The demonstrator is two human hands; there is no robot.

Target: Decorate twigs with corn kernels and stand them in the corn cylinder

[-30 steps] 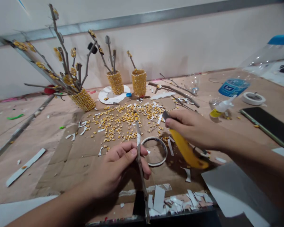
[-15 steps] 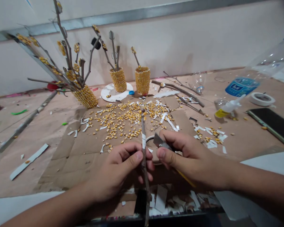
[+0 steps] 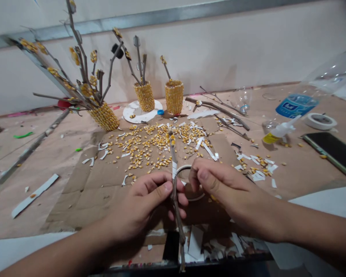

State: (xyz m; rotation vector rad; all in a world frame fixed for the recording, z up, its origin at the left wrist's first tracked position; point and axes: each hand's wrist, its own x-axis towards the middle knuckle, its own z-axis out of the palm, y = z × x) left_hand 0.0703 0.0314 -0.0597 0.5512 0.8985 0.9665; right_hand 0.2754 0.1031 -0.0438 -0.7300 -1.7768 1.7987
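Right hand (image 3: 222,184) nearer twig (image 3: 172,152), left fingers (image 3: 161,190) pinched around it

Left hand (image 3: 144,204) and right hand (image 3: 222,188): bare, as are both forearms. Fingernails short and plain.

The widest free room is the bare cardboard (image 3: 80,196) and surface (image 3: 43,157) left of the left hand (image 3: 144,204), with only a paper strip (image 3: 34,195) lying flat there. The twig (image 3: 175,192) pinched in that hand slants up between it and the right hand (image 3: 222,188), barring a pass straight across. Ahead lie loose corn kernels (image 3: 150,148). Behind them, kernel-covered cups (image 3: 173,96) and a spray of branches (image 3: 83,77) block the back. To the right stand a glue bottle (image 3: 276,132) and a phone (image 3: 331,152).
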